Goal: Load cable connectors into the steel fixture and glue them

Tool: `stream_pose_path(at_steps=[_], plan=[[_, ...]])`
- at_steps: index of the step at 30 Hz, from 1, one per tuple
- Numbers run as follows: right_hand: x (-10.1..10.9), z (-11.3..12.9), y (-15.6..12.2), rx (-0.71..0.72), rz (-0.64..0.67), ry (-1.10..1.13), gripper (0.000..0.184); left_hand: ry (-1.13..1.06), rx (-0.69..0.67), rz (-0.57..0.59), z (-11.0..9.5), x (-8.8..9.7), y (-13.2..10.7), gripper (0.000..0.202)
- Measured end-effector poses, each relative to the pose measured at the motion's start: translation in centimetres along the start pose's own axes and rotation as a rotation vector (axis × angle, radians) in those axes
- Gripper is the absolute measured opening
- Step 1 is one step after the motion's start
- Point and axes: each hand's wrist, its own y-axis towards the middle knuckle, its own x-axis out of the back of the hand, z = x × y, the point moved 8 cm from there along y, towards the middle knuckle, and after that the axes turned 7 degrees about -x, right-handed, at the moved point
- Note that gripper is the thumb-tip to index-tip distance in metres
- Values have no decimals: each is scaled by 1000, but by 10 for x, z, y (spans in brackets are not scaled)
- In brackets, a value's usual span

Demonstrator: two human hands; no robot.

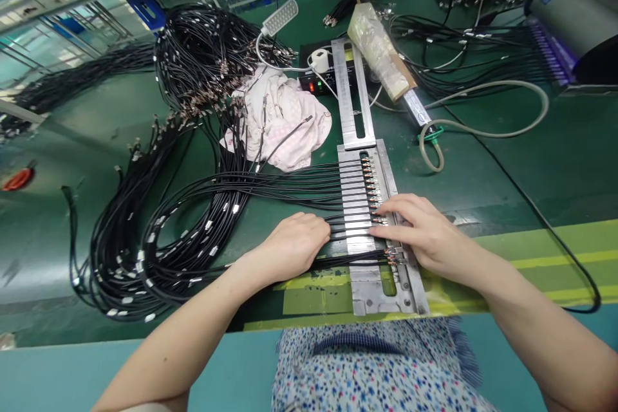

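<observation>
Our left hand (294, 246) lies flat on thin black cables (290, 184), and our open right hand (420, 228) rests on small metal connectors (374, 190) in a slotted steel jig (367, 296); a careless shift could unseat them.

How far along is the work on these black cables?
Done: a row of cable ends already lies in the metal fixture, connectors aligned. In hand: the right hand touches those connectors while the left hand rests on the cables. Left: the loose black cable coils on the green bench.
</observation>
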Motion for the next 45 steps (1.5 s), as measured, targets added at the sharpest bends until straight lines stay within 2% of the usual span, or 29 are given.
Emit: stream_pose_path(at_steps=[4,8,13,18,22,24,31,34,39,45], plan=[[-13,8,2,20,81,-102,48,29,-73,-62,-5,-1,-4,25],[-15,5,4,-64,94,-60,51,92,-133,-92,-9,-4,-6,48],[-16,2,9,-159,125,-35,54,76,-61,-77,-8,-7,-6,48],[-18,-3,6,-133,112,-21,53,116,11,-138,-15,-1,-6,42],[-12,-14,0,-98,36,125,46,95,8,-263,-28,-1,-11,24],[-7,-15,-1,-82,10,198,44,62,21,-297,-31,-3,-13,23],[4,18,-23,-45,58,157,38,-7,-1,-203,-34,-1,-10,18],[11,27,-38,-47,15,136,38,22,59,-237,-26,4,-10,19],[22,15,-45,-133,-140,158,40,116,55,-251,-25,10,-9,19],[15,3,-38,-152,-138,178,38,144,37,-193,-27,9,-6,20]])
